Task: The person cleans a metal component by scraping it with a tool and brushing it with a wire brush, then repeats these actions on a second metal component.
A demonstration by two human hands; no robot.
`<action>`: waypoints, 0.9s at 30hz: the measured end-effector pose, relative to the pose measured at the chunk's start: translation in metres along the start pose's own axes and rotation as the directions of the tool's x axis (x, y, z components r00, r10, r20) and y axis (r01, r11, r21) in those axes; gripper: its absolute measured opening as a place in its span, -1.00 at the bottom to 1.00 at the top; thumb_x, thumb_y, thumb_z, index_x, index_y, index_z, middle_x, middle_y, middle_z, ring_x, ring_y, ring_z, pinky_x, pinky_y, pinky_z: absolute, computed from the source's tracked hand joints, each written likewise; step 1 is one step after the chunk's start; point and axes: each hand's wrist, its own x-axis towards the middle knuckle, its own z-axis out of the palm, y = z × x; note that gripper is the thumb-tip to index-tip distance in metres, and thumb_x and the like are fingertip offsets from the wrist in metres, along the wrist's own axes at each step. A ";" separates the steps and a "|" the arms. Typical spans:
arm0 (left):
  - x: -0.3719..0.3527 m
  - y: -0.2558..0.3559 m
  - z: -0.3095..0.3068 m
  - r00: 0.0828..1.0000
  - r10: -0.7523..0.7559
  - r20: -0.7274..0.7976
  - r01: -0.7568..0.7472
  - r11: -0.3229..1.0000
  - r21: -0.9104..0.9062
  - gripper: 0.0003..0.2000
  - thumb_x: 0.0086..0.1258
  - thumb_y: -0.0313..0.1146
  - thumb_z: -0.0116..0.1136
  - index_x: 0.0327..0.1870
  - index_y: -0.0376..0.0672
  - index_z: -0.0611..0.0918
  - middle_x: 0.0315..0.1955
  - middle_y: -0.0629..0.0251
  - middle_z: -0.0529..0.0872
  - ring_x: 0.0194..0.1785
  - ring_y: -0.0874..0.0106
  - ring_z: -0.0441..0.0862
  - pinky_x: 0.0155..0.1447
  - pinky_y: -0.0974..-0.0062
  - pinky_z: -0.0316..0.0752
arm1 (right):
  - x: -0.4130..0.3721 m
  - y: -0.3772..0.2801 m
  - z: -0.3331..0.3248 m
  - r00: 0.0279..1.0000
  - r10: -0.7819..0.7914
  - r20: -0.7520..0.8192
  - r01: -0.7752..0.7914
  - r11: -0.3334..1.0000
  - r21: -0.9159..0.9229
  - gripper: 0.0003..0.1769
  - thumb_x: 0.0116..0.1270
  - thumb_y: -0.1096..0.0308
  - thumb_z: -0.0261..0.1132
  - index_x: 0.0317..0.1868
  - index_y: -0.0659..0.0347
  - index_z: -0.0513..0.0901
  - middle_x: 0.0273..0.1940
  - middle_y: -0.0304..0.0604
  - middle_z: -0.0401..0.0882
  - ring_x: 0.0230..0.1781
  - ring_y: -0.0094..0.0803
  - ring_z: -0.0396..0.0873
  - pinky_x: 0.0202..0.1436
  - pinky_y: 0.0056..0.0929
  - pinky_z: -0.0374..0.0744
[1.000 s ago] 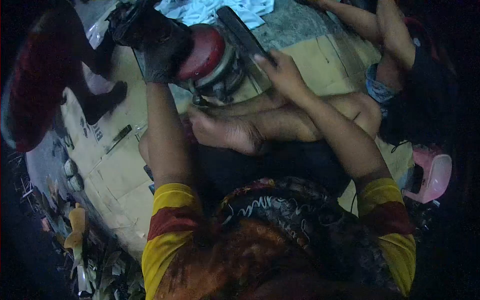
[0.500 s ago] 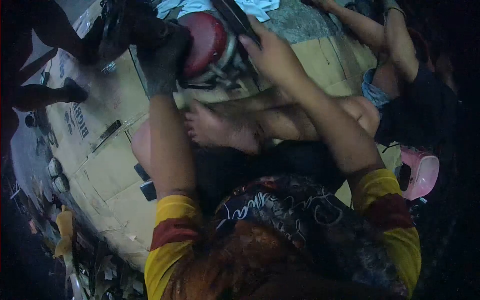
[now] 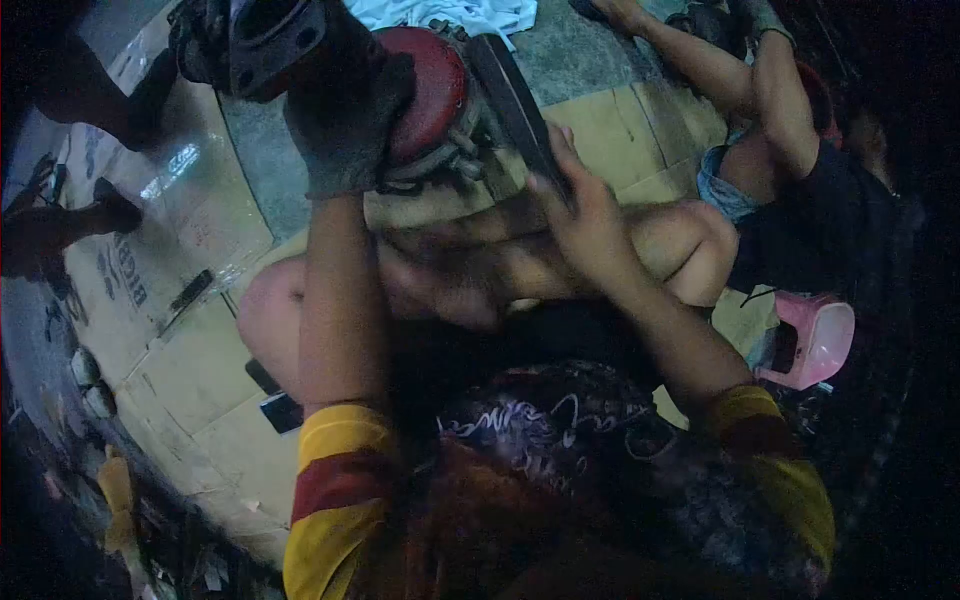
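My left hand (image 3: pixel 345 125), in a dark glove, is closed around a dark metal part (image 3: pixel 270 50) with round holes at the upper left. My bare right hand (image 3: pixel 580 205) grips the lower end of a long, flat dark tool (image 3: pixel 510 105) that slants up and to the left. Between the hands lies a round red object (image 3: pixel 425 95), with metal pieces (image 3: pixel 465 150) along its right and lower edge. The dark metal part is held left of the red object. My crossed legs are below, on the cardboard (image 3: pixel 200 370).
Another person's bent arm and leg (image 3: pixel 790 110) are at the upper right. A pink plastic piece (image 3: pixel 825 345) stands at the right. White cloth (image 3: pixel 450 12) lies at the top. Dark shapes reach in at the left, above scattered debris (image 3: pixel 120 500).
My right hand and the long tool have come down toward me. The metal part in my left hand shows more clearly. The whole view has shifted slightly.
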 end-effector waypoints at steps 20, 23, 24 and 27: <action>0.009 0.026 0.023 0.995 0.086 0.048 -0.082 0.993 -0.089 -0.42 -0.06 0.18 0.34 -0.17 -0.13 0.65 -0.26 0.08 0.70 -0.15 0.06 0.63 -0.06 0.21 0.48 | 0.058 0.060 0.006 0.968 0.083 0.238 -0.167 0.918 0.359 -0.42 0.39 0.19 0.15 0.35 0.22 0.27 0.19 0.08 0.46 0.22 -0.25 0.44 0.27 -0.38 0.37; 0.005 0.032 0.022 0.982 0.119 0.147 -0.125 0.991 0.035 -0.44 -0.04 0.18 0.33 -0.17 -0.12 0.65 -0.27 0.08 0.70 -0.16 0.04 0.63 -0.03 0.23 0.47 | 0.012 0.061 -0.012 0.969 0.087 0.230 -0.153 0.946 0.285 -0.42 0.40 0.22 0.14 0.36 0.19 0.25 0.25 0.05 0.40 0.27 -0.26 0.38 0.31 -0.38 0.33; 0.003 0.031 0.025 0.978 0.140 0.153 -0.152 0.986 0.070 -0.46 0.00 0.17 0.31 -0.17 -0.12 0.65 -0.27 0.09 0.70 -0.18 0.06 0.63 -0.04 0.23 0.47 | 0.019 0.062 -0.010 0.964 0.117 0.240 -0.187 0.938 0.293 -0.43 0.39 0.21 0.14 0.36 0.15 0.26 0.21 0.06 0.44 0.23 -0.23 0.43 0.28 -0.36 0.36; 0.000 0.027 0.031 0.966 0.179 0.186 -0.198 0.976 0.088 -0.50 0.01 0.17 0.30 -0.21 -0.08 0.68 -0.30 0.16 0.72 -0.19 0.16 0.65 -0.06 0.26 0.48 | 0.089 0.046 -0.003 0.921 0.224 0.317 -0.262 0.962 0.079 -0.45 0.36 0.09 0.15 0.32 0.02 0.35 -0.02 0.11 0.58 -0.01 -0.04 0.58 0.07 -0.22 0.52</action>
